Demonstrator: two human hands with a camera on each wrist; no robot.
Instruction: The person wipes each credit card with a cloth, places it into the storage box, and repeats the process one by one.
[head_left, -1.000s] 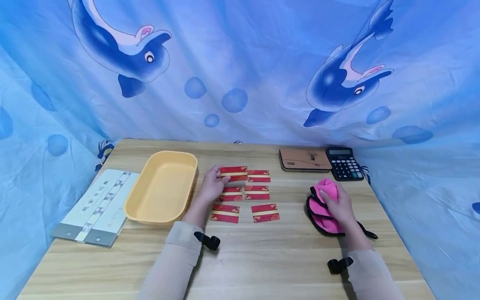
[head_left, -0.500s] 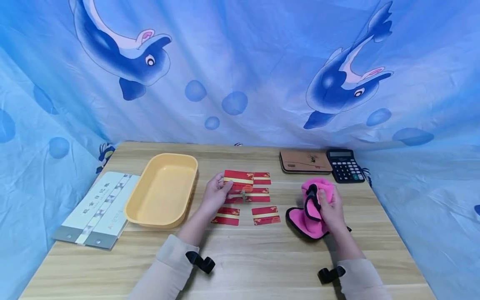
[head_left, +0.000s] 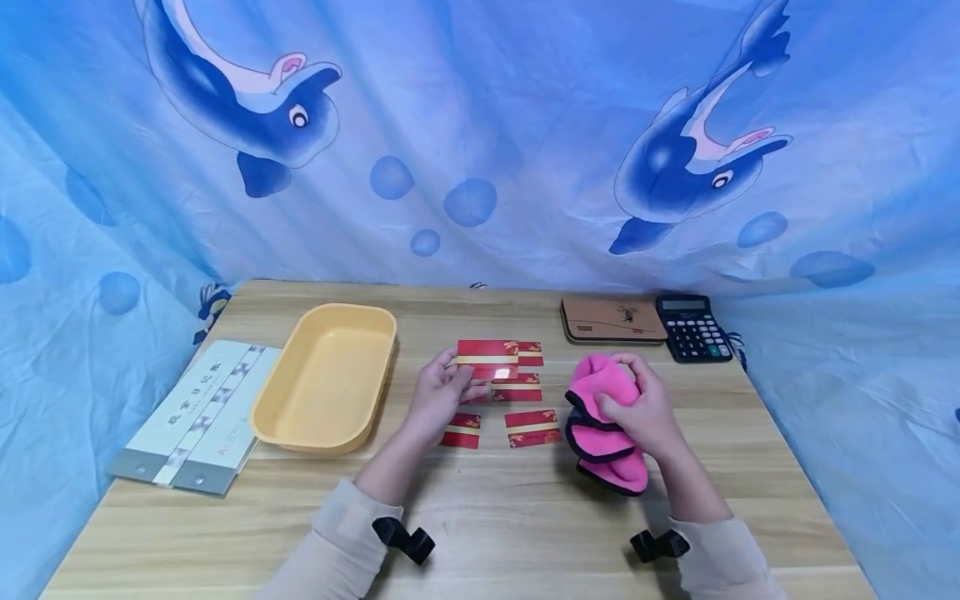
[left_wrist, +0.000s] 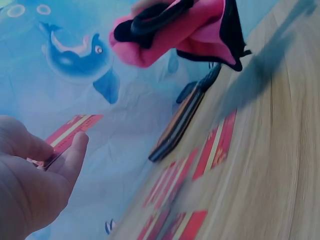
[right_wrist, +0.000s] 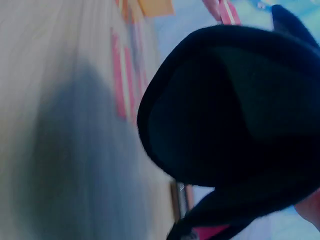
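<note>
My left hand [head_left: 441,392] pinches a red card with a gold stripe [head_left: 487,357] between thumb and fingers, lifted above the table in the left wrist view. Below it lie several matching cards, one of them a card at the front right [head_left: 533,428]; the held card and hand overlap others. My right hand [head_left: 647,407] grips a bunched pink cloth with black edging [head_left: 604,417], held up to the right of the cards. In the right wrist view the dark underside of the cloth [right_wrist: 200,110] fills much of the picture and hides most of that hand.
A yellow plastic tray [head_left: 386,367] stands left of the cards, beside a pale ledger book [head_left: 197,400]. At the back right a brown notebook [head_left: 611,320] lies next to a black calculator [head_left: 692,328]. A blue dolphin-print curtain [head_left: 480,125] hangs behind the wooden table [head_left: 487,525].
The left hand has raised the card and carried it a little right. The right hand has lifted the pink cloth off the table and brought it left towards the cards.
</note>
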